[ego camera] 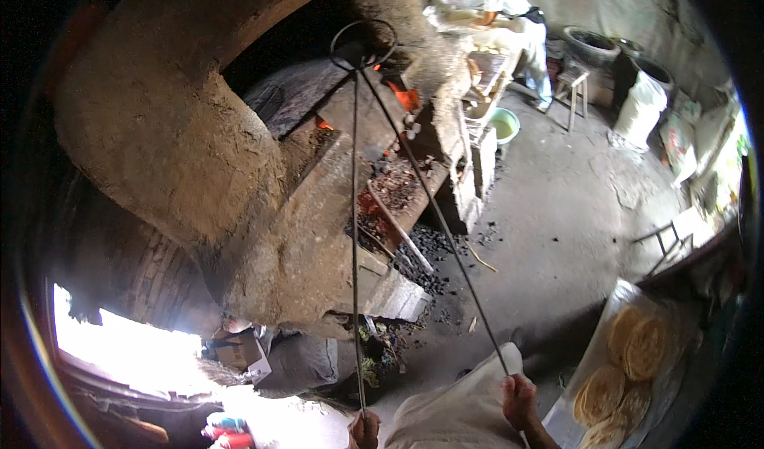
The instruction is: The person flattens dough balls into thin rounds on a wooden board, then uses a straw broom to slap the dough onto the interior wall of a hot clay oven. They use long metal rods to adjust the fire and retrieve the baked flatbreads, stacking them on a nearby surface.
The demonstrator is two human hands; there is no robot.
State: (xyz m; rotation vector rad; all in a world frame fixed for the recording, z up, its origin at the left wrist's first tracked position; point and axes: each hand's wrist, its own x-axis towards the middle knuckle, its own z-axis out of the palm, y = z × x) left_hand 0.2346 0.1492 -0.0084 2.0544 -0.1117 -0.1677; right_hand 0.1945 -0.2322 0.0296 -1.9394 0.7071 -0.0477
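Observation:
My left hand [364,430] grips the near end of a long thin metal rod [356,240] at the bottom of the view. Around a second long metal rod [441,219] my right hand [518,396] is closed. The two rods meet far ahead at a dark metal ring [364,44], held up at the mouth of a clay oven [197,145]. Behind the ring, the oven's interior is dark on the left, with a sooty, flat cooking surface [298,88]. Red embers [406,97] glow to the right of it. Whether the rods are joined at the ring cannot be made out.
Hot coals [397,180] and a pale stick [400,228] lie below the mouth. Flatbreads [644,344] rest on a plastic-covered surface at right. A co-worker [510,7] bends over a work surface, near a green basin [504,125], wooden stool [573,91] and white sack [640,112].

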